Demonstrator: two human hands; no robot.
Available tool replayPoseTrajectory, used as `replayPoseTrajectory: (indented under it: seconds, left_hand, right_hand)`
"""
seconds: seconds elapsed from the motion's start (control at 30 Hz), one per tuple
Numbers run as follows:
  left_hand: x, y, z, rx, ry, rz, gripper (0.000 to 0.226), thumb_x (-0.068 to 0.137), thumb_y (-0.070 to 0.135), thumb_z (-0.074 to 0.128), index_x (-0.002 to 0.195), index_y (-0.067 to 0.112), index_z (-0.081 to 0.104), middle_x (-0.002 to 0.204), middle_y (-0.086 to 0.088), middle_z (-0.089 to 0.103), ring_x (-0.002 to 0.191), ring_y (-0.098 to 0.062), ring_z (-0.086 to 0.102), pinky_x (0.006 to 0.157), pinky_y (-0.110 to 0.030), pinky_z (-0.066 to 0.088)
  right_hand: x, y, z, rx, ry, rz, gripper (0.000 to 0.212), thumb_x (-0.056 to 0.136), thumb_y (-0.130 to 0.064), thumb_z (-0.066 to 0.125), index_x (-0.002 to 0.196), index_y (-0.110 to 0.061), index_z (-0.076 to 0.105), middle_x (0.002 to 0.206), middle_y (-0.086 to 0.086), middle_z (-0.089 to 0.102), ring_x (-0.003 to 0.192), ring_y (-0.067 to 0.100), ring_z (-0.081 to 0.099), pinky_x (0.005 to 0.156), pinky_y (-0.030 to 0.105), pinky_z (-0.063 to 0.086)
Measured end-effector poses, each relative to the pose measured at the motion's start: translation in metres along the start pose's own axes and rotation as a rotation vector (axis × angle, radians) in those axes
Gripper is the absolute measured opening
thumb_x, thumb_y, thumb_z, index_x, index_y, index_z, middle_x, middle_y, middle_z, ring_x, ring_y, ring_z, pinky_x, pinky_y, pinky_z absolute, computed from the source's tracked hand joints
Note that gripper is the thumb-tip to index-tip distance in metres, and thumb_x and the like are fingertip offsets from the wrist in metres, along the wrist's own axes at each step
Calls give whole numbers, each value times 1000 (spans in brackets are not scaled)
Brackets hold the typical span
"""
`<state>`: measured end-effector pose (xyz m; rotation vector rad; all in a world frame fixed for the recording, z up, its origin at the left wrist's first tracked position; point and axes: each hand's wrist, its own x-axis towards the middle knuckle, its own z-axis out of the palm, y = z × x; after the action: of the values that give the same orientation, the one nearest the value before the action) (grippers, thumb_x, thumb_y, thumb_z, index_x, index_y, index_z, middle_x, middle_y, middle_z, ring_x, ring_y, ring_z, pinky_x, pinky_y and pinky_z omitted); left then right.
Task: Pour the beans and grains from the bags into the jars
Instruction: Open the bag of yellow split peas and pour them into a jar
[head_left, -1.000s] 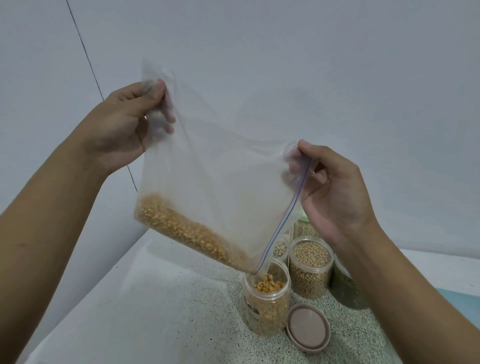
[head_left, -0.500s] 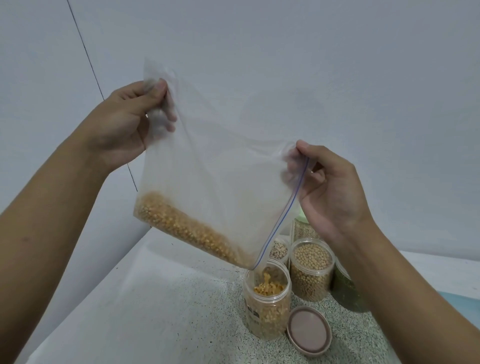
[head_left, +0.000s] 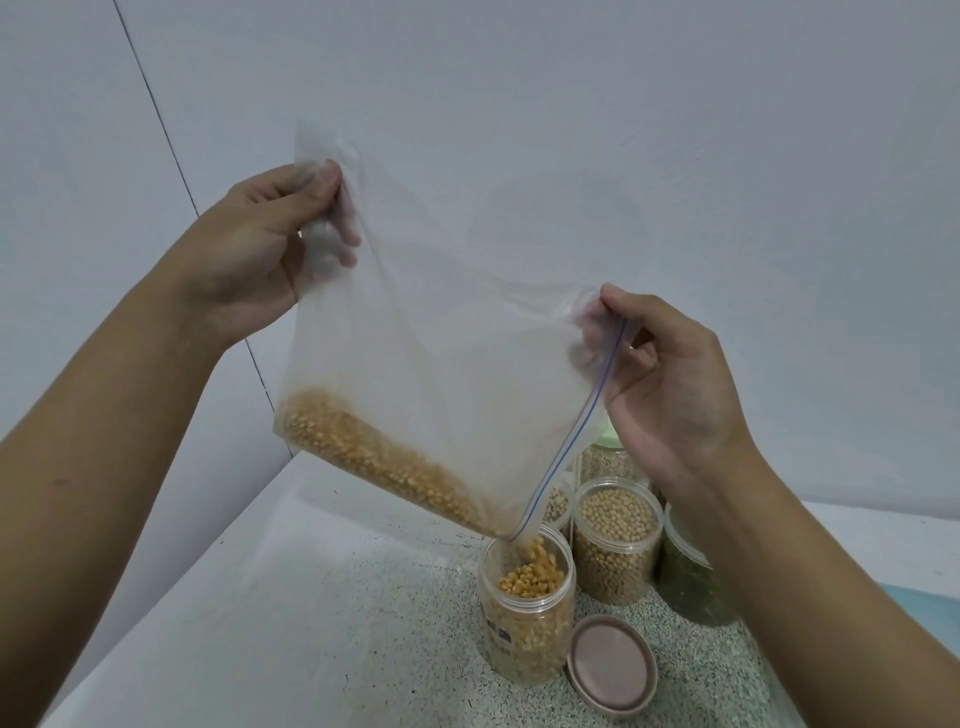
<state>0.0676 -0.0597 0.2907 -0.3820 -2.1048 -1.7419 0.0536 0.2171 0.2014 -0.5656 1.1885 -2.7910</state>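
A clear zip bag (head_left: 441, 364) hangs tilted in the air with yellow split grains (head_left: 384, 467) along its lower edge. My left hand (head_left: 260, 249) pinches the bag's upper left corner. My right hand (head_left: 670, 384) pinches the zip edge with the blue stripe at the right. The bag's lowest corner points into an open clear jar (head_left: 524, 618), and yellow grains are falling into it. The jar stands on the speckled counter (head_left: 322, 623) and is nearly full.
A brown lid (head_left: 613, 665) lies flat beside the open jar. Behind stand a jar of pale beans (head_left: 618, 540), a jar of green grains (head_left: 691, 582) and other jars partly hidden by the bag. White walls close the back and left.
Grains have gone on sliding toward the bag's low corner and dropping into the jar, whose pile has risen a little. Both hands keep nearly the same hold and place.
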Motion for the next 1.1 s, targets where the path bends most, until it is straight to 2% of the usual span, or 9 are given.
replayPoseTrajectory:
  seconds: [0.2, 0.37, 0.5, 0.67, 1.1]
  left_hand:
    - [2, -3, 5, -22, -10, -1, 29, 103, 31, 52, 81, 16, 63, 72, 2, 65, 64, -14, 58, 70, -22, 49]
    - [2, -4, 9, -27, -22, 2, 29, 102, 32, 53, 81, 15, 63, 73, 2, 65, 64, -14, 57, 70, -23, 49]
    - [1, -4, 12, -38, -22, 5, 29, 104, 30, 51, 81, 15, 63, 72, 1, 64, 64, -14, 57, 70, -22, 49]
    - [-1, -4, 12, -36, -29, 2, 28, 103, 30, 51, 84, 15, 63, 72, 2, 64, 65, -14, 57, 72, -23, 49]
    - [-7, -1, 8, -18, -17, 21, 29, 102, 31, 52, 81, 16, 65, 73, 2, 65, 65, -13, 58, 71, -23, 50]
  right_hand:
    - [-2, -3, -4, -20, 4, -10, 29, 89, -9, 64, 63, -15, 74, 73, 1, 69, 65, 11, 61, 65, 24, 49]
    - [-5, -4, -7, 1, 25, -6, 20, 83, -10, 66, 65, -13, 72, 73, 2, 69, 64, 11, 62, 64, 24, 50]
    - [-8, -6, -7, -1, 27, 0, 25, 85, -10, 64, 62, -14, 74, 71, 0, 69, 64, 10, 62, 63, 23, 51]
    - [-10, -6, -7, 5, 35, 6, 21, 79, -12, 67, 60, -15, 74, 71, -1, 70, 64, 9, 62, 64, 24, 51]
    - [-13, -6, -2, 30, 27, 23, 25, 82, -11, 65, 58, -15, 74, 69, -1, 69, 64, 9, 63, 64, 23, 52]
